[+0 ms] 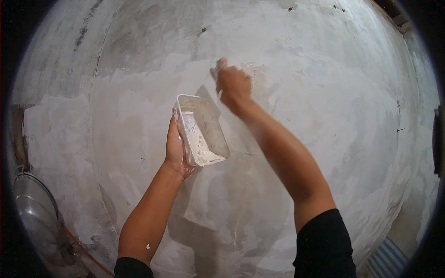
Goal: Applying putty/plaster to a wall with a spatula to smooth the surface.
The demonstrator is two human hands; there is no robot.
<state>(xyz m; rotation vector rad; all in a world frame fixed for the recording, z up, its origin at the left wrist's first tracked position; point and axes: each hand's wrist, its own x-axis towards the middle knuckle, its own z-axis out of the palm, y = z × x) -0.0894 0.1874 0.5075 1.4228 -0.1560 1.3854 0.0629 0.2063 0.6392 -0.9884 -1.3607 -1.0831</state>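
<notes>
Facing a grey, patchily plastered wall (333, 111), spreading behind the fingers of both hands and bending out of view on every side. Holding up the right arm (287, 157) and the left arm (150, 213), both running down from the fingers into black sleeves (324, 245), being cut off there by the lower edge. Glimpsing, far left of and below the left fingers, a shiny rounded metal thing (37, 208), losing its outer side to darkness and being hard to identify. Glimpsing blue striped material (389, 259) too, far right of and below the right fingers, being partly cut off.

Gripping a pale rectangular container (211, 120) with the left hand (175, 143), pressing one digit along its left side and hiding the other fingers behind it. Tilting the opening toward the viewer, to the right of that digit, and showing white paste (197, 139) smeared inside. Closing the right hand (234, 88), above and right of the container, around a grey tool (214, 72), peeking out left of the fingers. Blurring too much there to make out the tool's shape or tell whether touching the wall. Wearing a white fleck (148, 246) on the forearm, well below the left fingers.
</notes>
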